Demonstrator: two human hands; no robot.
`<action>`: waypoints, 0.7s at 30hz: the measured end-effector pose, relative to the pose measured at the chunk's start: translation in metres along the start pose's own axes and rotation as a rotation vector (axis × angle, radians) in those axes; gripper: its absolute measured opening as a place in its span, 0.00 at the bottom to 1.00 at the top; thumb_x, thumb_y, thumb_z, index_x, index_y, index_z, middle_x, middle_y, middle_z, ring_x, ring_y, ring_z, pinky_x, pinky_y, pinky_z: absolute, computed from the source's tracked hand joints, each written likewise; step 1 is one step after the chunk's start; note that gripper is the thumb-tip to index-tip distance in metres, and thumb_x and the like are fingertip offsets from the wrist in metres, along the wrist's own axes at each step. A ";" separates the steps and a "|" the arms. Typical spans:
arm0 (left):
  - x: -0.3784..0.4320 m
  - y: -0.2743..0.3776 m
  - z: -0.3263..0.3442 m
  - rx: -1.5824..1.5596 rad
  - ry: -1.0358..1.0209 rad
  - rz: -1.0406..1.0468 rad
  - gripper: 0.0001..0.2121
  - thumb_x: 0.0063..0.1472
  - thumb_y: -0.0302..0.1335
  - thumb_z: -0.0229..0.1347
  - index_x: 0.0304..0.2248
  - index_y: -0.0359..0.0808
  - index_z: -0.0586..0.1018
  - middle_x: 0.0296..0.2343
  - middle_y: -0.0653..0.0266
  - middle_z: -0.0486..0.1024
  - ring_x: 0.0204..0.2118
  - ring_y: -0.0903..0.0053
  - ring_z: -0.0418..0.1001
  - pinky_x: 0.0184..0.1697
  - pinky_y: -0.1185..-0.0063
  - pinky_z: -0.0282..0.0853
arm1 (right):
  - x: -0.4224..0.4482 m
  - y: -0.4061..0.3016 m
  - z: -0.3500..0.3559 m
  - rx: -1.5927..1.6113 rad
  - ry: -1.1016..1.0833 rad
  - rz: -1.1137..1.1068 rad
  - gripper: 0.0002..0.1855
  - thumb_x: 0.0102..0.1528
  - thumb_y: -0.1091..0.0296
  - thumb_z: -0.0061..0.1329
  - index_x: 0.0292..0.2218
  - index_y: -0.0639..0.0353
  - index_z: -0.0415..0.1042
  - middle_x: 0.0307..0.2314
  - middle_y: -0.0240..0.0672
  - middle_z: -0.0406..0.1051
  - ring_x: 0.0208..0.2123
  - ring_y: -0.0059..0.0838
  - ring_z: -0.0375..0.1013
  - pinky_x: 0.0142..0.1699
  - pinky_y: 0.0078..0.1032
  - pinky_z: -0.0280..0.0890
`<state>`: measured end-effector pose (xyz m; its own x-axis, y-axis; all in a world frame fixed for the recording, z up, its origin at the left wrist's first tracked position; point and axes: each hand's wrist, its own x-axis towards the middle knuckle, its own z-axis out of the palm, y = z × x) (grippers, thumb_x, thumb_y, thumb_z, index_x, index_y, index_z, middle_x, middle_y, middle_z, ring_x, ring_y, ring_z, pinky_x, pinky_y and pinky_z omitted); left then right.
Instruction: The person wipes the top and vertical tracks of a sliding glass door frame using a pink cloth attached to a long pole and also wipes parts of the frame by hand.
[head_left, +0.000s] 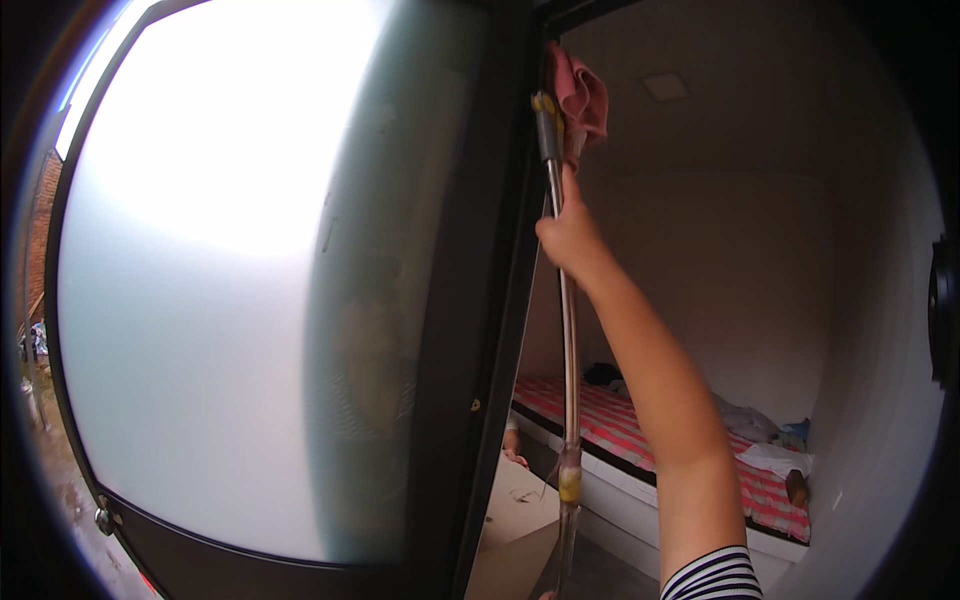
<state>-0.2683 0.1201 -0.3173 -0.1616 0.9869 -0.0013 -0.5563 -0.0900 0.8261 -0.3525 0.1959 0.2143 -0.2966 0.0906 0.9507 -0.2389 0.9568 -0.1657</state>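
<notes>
My right hand (574, 236), raised at the end of an outstretched arm, is wrapped around a shiny metal pole (570, 337), with one finger pointing up along it. A grey and yellow fitting (550, 127) caps the pole's upper end. Next to that fitting hangs a folded pink cloth (581, 94) against the top of the dark door frame (517, 247); how it is held is unclear. Lower down, the pole has a yellow joint (570, 486) with clear plastic around it. A small skin-coloured patch at the bottom edge may be my left hand, which is otherwise out of view.
A frosted glass door (195, 360) in a dark frame fills the left side, with a round knob (105, 520). Inside the room are a pale box-like surface (517, 502) and a bed with a checked cover (607, 420). Another striped sleeve and hand (514, 455) show beyond the frame, possibly reflected.
</notes>
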 end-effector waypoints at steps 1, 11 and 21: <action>0.005 0.014 0.007 0.449 -0.055 0.174 0.18 0.54 0.24 0.48 0.44 0.31 0.59 0.26 0.58 0.66 0.30 0.75 0.67 0.33 0.77 0.65 | 0.012 0.003 -0.003 -0.053 0.014 -0.017 0.43 0.41 0.76 0.39 0.57 0.53 0.37 0.37 0.57 0.65 0.39 0.49 0.67 0.43 0.34 0.61; 0.043 -0.019 -0.011 0.714 -0.228 0.323 0.20 0.51 0.24 0.51 0.42 0.31 0.58 0.24 0.56 0.67 0.26 0.72 0.68 0.30 0.74 0.65 | 0.008 -0.010 -0.017 0.044 -0.071 -0.021 0.42 0.41 0.77 0.40 0.57 0.52 0.39 0.34 0.54 0.66 0.36 0.48 0.68 0.41 0.33 0.62; 0.046 -0.150 -0.094 0.881 -0.462 -0.137 0.34 0.49 0.32 0.55 0.51 0.29 0.52 0.32 0.55 0.69 0.33 0.70 0.67 0.36 0.71 0.64 | -0.125 -0.001 0.000 -0.007 -0.044 0.048 0.41 0.42 0.79 0.38 0.57 0.49 0.39 0.35 0.57 0.64 0.37 0.52 0.66 0.41 0.36 0.61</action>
<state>-0.2690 0.1669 -0.4937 0.2949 0.9534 -0.0632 0.2856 -0.0249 0.9580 -0.3148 0.1841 0.0956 -0.3483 0.1240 0.9292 -0.2173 0.9535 -0.2087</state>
